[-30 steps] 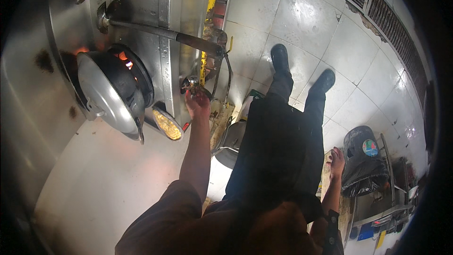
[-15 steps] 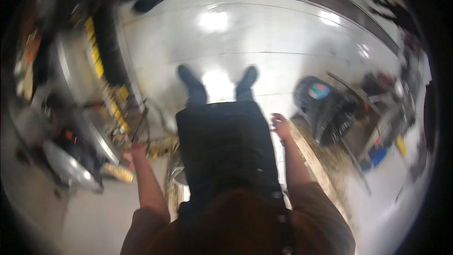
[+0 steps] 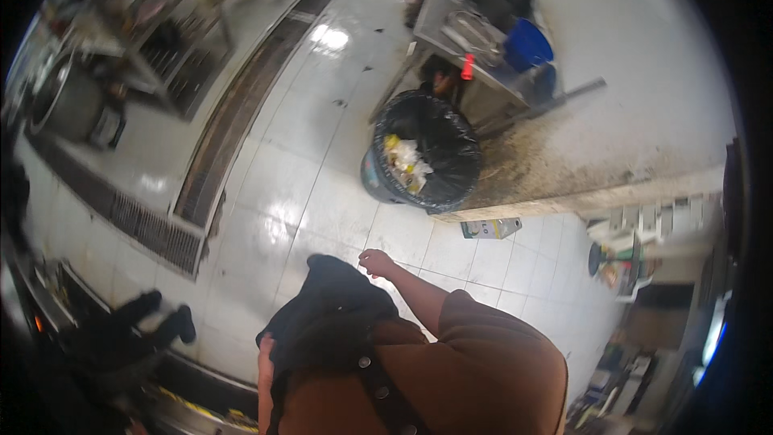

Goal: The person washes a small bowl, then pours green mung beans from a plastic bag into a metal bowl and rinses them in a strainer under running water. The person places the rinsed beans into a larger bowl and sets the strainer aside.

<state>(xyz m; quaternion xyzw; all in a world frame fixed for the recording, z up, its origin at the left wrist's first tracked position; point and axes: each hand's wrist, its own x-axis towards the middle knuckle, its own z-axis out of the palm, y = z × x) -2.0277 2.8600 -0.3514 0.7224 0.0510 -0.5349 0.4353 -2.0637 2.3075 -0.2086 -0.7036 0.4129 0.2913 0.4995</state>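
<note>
My right hand [image 3: 376,263] hangs in front of me above the white tiled floor, its fingers loosely curled and apart with nothing seen in them. It is just right of the dark apron [image 3: 330,314] that I wear. My left hand [image 3: 266,346] is low beside the apron's left edge, and its fingers are mostly hidden. Ahead of my right hand, a round bin [image 3: 374,173] lined with a black bag [image 3: 451,145] holds crumpled pale and yellow waste. A grey-and-white container [image 3: 491,229] lies near the wall's foot.
A metal table [image 3: 435,20] with a blue bucket [image 3: 527,42] stands beyond the bin, beside a stained wall [image 3: 547,149]. A drain grate [image 3: 153,229] crosses the floor. Another person's dark-clothed legs [image 3: 153,322] are at left; a large pot [image 3: 68,105] and metal rack [image 3: 181,64] stand farther off.
My view has swung right, bringing the bin and its waste nearer the centre. The cluttered equipment on my left has mostly left the picture. Both hands stay low at my sides.
</note>
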